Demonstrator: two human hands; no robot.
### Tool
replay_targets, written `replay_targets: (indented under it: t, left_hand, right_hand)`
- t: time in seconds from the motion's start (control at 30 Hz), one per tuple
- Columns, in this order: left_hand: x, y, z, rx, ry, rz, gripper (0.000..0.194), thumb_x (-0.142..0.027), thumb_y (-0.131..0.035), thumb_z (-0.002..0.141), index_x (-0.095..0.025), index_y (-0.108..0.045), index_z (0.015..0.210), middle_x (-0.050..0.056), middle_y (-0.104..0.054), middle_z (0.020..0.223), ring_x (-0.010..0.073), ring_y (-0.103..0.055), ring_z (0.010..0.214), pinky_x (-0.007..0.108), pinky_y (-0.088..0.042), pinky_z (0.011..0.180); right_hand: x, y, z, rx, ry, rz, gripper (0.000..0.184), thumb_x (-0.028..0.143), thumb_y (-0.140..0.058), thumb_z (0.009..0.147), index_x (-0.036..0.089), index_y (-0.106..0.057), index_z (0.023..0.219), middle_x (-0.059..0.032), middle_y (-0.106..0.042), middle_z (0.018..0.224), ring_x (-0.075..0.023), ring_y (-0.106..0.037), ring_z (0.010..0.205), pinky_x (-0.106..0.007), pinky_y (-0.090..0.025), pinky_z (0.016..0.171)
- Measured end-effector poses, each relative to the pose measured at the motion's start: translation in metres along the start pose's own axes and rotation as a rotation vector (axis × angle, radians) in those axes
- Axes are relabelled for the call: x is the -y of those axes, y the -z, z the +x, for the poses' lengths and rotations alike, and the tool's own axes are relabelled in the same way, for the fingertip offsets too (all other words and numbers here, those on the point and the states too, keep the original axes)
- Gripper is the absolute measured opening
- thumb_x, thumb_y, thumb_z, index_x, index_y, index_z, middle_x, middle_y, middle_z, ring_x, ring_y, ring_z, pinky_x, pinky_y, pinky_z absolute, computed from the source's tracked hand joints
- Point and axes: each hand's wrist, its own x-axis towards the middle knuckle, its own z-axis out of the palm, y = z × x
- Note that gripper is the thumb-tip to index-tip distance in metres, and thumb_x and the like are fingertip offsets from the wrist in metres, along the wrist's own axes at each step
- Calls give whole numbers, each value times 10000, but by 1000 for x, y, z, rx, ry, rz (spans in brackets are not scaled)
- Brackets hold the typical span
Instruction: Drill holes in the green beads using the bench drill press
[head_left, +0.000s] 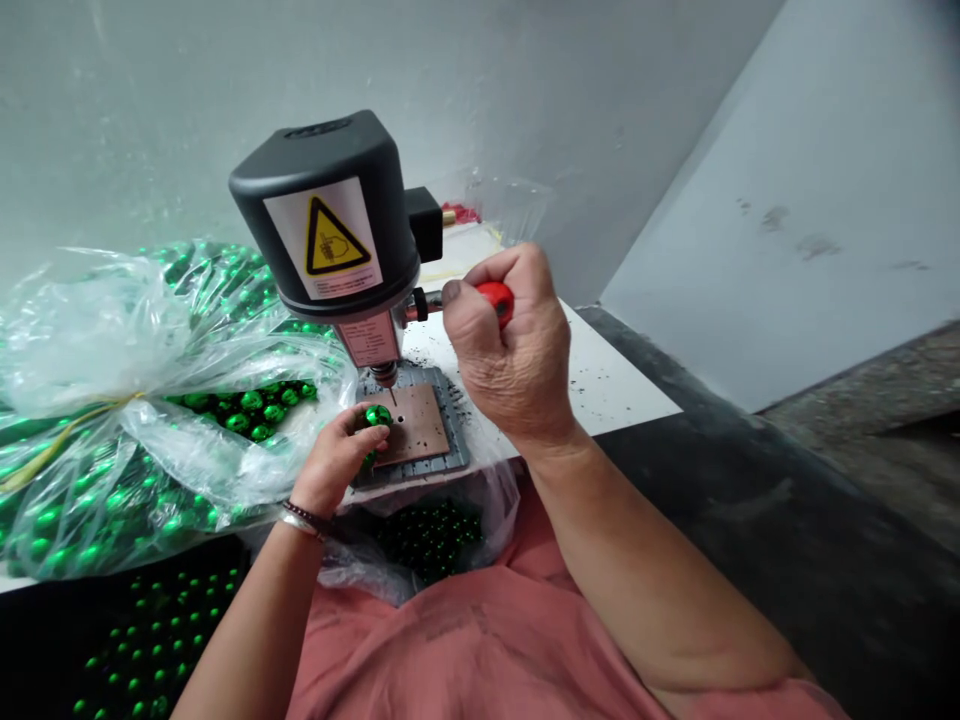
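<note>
The person's left hand [337, 460] is curled closed around a glossy green bauble [378, 416], gripping it with the fingers and thumb just beside the tip of the drill bit [391, 396]. The right hand [517, 350] is clenched around the red handle [496, 300] of the lever on the bench drill [326, 210]. Directly under the bench drill, a copper-coloured plate [411, 425] with a small hole is lying on a grey ribbed base [454, 440]. Left of the drill, a clear plastic bag [90, 340] of green baubles is bulging, tied with yellow string [71, 435]. In front of it, another bag of dark green baubles [431, 540] is sitting, while black specks are scattering across the white table [600, 385] to its right.
</note>
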Motion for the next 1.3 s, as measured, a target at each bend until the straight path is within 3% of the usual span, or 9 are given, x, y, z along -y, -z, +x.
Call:
replay_targets:
  t: [0.13, 0.37, 0.5, 0.67, 0.87, 1.0, 1.3]
  left_hand:
    - [2, 0, 6, -46, -11, 216, 436, -345, -680, 627, -175, -647, 1027, -11, -641, 709, 89, -505, 498, 216, -383, 483]
    - [-3, -3, 15, -81, 29, 356, 517, -312, -693, 607, -211, -665, 1113, -52, -576, 526, 103, -486, 475, 220, -364, 490]
    - [-2, -4, 19, -86, -48, 439, 484, -324, -712, 599, -227, -691, 1072, -15, -693, 736, 153, -596, 663, 247, -444, 628]
    - [-1, -6, 24, -76, -116, 591, 467, -372, -697, 628, -233, -689, 1074, 22, -717, 942, 212, -630, 853, 292, -462, 752]
    - [-4, -9, 26, -33, -199, 705, 404, -376, -668, 666, -225, -702, 1038, 12, -717, 831, 202, -620, 774, 284, -447, 729]
    - [-6, -10, 25, 4, -265, 805, 328, -388, -629, 705, -232, -707, 983, 13, -716, 868, 189, -613, 766, 270, -422, 700]
    - [-6, -14, 23, -23, -226, 928, 303, -393, -589, 740, -211, -692, 958, 33, -701, 856, 181, -604, 765, 268, -417, 690]
  right_hand:
    - [-1, 0, -1, -10, 10, -15, 236, 440, -428, 833, 212, -439, 777, 64, -418, 599, -20, -397, 502, -173, -404, 506]
    - [0, 2, 0, 12, 23, -38, 233, 437, -408, 843, 213, -428, 780, 60, -417, 618, -18, -429, 524, -170, -421, 527]
    - [1, 3, 0, 4, 29, -30, 216, 415, -425, 838, 209, -431, 774, 60, -414, 618, -17, -416, 524, -174, -433, 541]
    - [1, 3, 0, 20, 31, -27, 208, 407, -427, 839, 208, -442, 780, 56, -402, 620, -24, -433, 545, -177, -432, 542]
    - [0, 4, 0, 15, 43, -17, 210, 408, -433, 835, 207, -437, 773, 60, -403, 615, -16, -397, 525, -169, -412, 527]
    - [-3, 3, -5, 6, 74, 12, 180, 369, -453, 830, 205, -429, 761, 74, -406, 592, -12, -374, 505, -165, -408, 522]
    - [-14, 1, -19, -74, 158, 4, 114, 288, -512, 806, 198, -452, 769, 77, -459, 609, -9, -404, 523, -159, -392, 518]
